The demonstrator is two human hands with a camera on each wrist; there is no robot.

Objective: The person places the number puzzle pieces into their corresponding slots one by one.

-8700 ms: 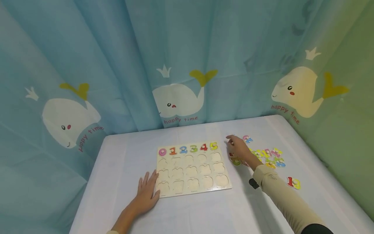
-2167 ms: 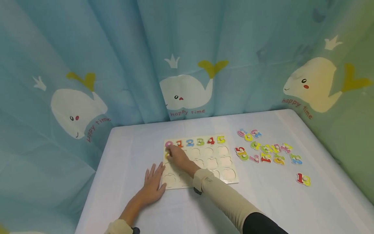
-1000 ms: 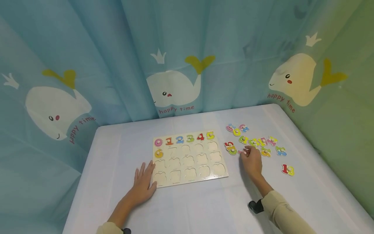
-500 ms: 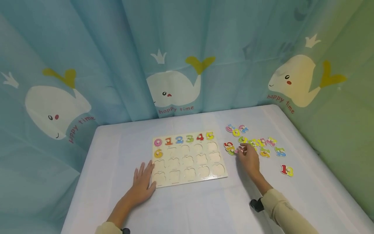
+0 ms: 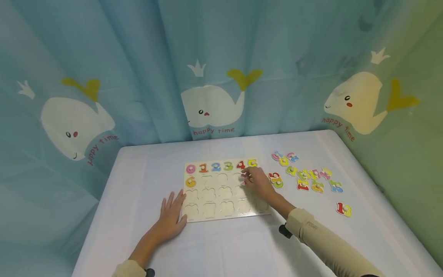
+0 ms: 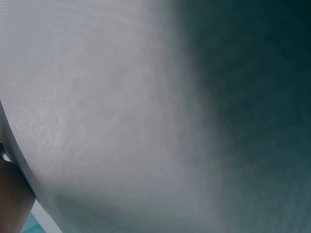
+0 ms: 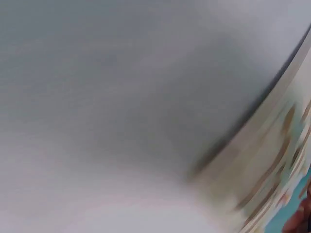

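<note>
Above the puzzle board (image 5: pixel 215 200), the right hand (image 5: pixel 259 185) pinches a pink piece (image 5: pixel 243 176), best lowered level; the spread left hand (image 5: pixel 170 218) should brace the board.

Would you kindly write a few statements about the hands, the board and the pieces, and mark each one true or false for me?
1. The left hand rests at the left edge of the number board. True.
2. The right hand lies flat on the bare tablecloth. False: the right hand is over the board, pinching a pink piece.
3. The orange 6 sits directly below the pink 0. True.
4. The bottom row of slots is full. False: the bottom row of slots shows no piece.
5. The red-and-yellow 13 lies apart from the other loose pieces. True.
</note>
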